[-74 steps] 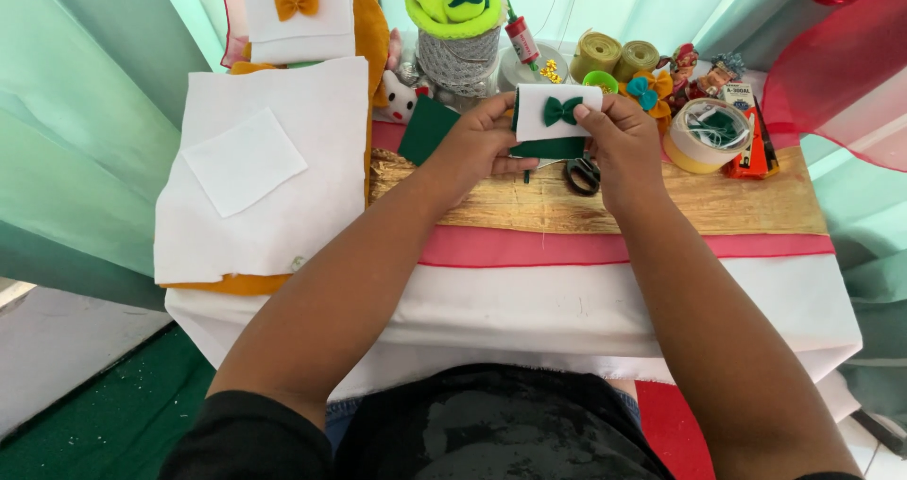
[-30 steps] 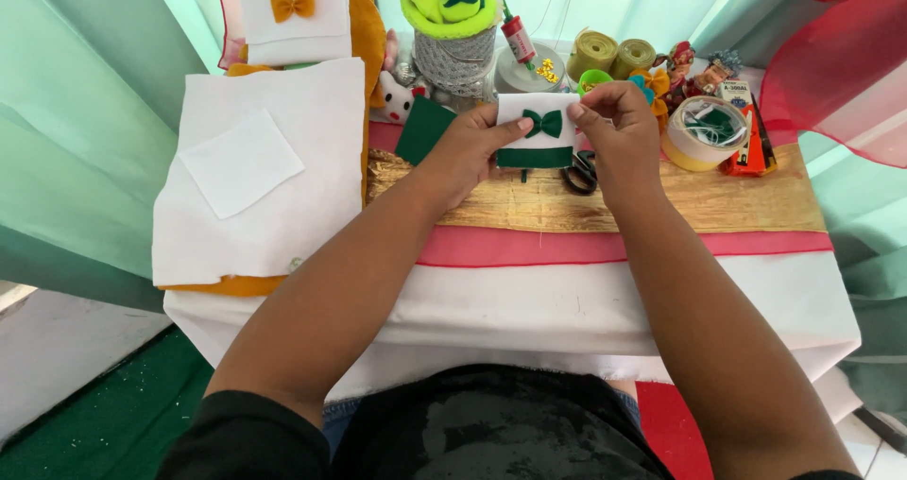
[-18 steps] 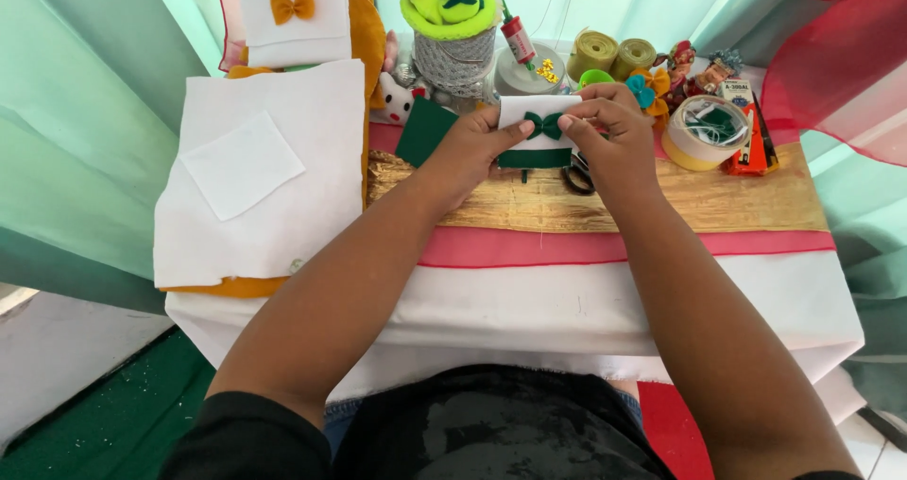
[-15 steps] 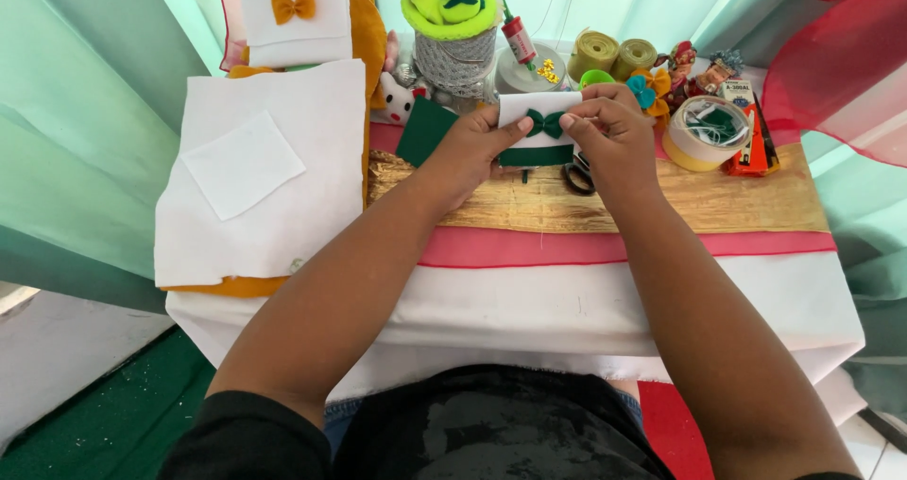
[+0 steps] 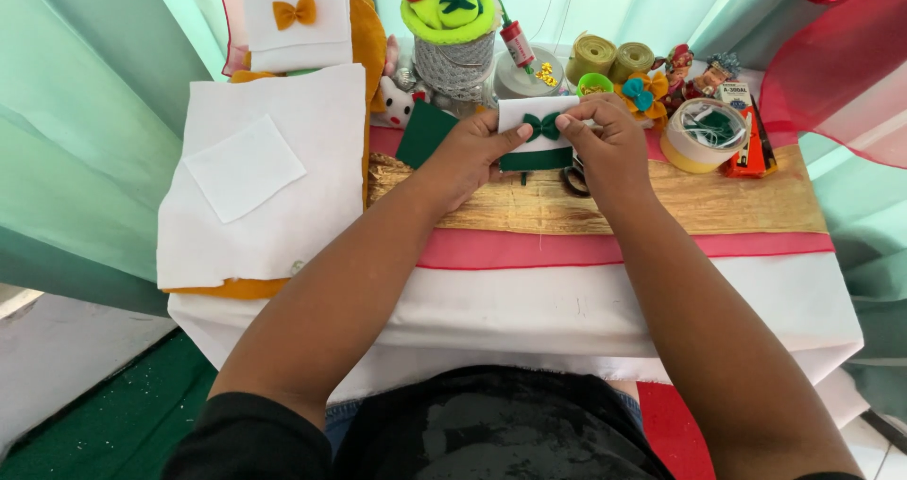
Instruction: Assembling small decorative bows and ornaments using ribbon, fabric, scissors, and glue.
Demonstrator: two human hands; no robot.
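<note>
Both hands hold a small white felt piece with a green band (image 5: 521, 116) above the gold table runner (image 5: 718, 201). A dark green bow (image 5: 543, 126) sits at its middle. My left hand (image 5: 472, 149) grips the piece's left side, thumb beside the bow. My right hand (image 5: 609, 140) grips the right side, fingertips pressing on the bow. Black scissors (image 5: 573, 179) lie on the runner just under my right hand.
White felt sheets (image 5: 269, 173) lie at the left over orange felt, with a white piece bearing an orange bow (image 5: 296, 17) behind. A dark green felt square (image 5: 425, 132), a doll with a green hat (image 5: 452, 22), ribbon rolls (image 5: 609, 60), a tape roll (image 5: 701, 135) crowd the back.
The felt piece and both hands have shifted slightly away from me and up. My right fingers have moved onto the bow.
</note>
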